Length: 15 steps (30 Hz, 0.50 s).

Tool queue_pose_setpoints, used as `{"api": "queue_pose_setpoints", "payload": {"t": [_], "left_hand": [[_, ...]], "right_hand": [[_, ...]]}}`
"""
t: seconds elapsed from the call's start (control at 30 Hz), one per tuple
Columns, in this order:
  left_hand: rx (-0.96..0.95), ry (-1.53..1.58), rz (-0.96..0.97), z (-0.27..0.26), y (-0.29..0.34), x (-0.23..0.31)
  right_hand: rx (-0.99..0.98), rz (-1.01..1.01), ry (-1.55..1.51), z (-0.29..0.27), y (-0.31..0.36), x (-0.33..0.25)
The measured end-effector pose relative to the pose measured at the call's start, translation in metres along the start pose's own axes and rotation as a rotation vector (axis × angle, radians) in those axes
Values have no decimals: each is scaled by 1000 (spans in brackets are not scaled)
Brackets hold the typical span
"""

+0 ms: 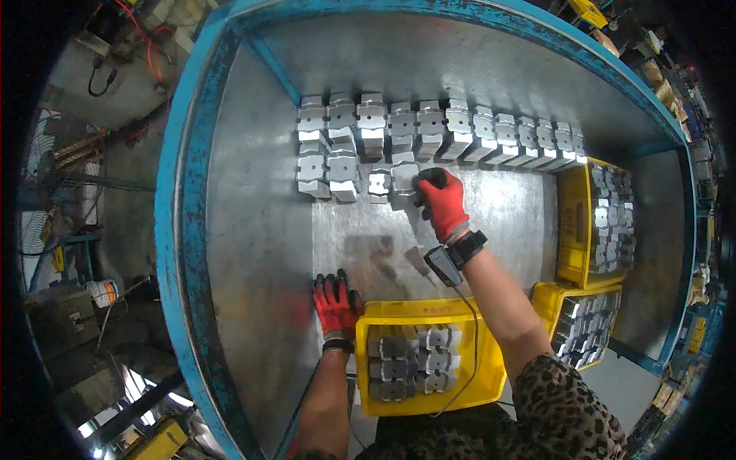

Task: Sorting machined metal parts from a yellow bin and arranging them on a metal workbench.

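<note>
My right hand (442, 203), in a red and black glove, is closed at the right edge of a notched silver metal plate (404, 178), with its fingertips curled against it. The plate sits at the end of a short front row, beside a lower stack of smaller-looking plates (379, 184). Lying on the bench's metal top, my left hand (336, 300) has its gloved fingers stretched out and holds nothing. Close to its right stands a yellow bin (418, 309) with stacks of similar plates (394, 369) inside.
A long row of plate stacks (458, 119) runs along the back. Two more yellow bins, one upper (573, 222) and one lower (546, 303), hold plates at the right. Blue-framed metal walls (181, 176) enclose the bench. A cable (474, 337) trails from my right wrist device (445, 266).
</note>
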<state>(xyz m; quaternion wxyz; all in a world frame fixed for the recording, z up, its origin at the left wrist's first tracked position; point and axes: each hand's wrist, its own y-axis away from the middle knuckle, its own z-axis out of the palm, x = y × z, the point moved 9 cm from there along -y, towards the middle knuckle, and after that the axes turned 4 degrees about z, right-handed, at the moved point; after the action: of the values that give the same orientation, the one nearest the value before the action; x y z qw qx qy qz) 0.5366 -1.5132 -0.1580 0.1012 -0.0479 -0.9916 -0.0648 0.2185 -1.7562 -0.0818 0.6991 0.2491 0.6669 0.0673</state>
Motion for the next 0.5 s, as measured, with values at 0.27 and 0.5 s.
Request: {"api": "queue_pose_setpoints", "payload": {"t": [0.27, 0.5], "left_hand": [[103, 44, 50, -13, -1, 8], [139, 768, -99, -61, -40, -35]], "right_hand": [[-53, 37, -85, 3, 45, -1], [-136, -35, -56, 7, 83, -29]]}}
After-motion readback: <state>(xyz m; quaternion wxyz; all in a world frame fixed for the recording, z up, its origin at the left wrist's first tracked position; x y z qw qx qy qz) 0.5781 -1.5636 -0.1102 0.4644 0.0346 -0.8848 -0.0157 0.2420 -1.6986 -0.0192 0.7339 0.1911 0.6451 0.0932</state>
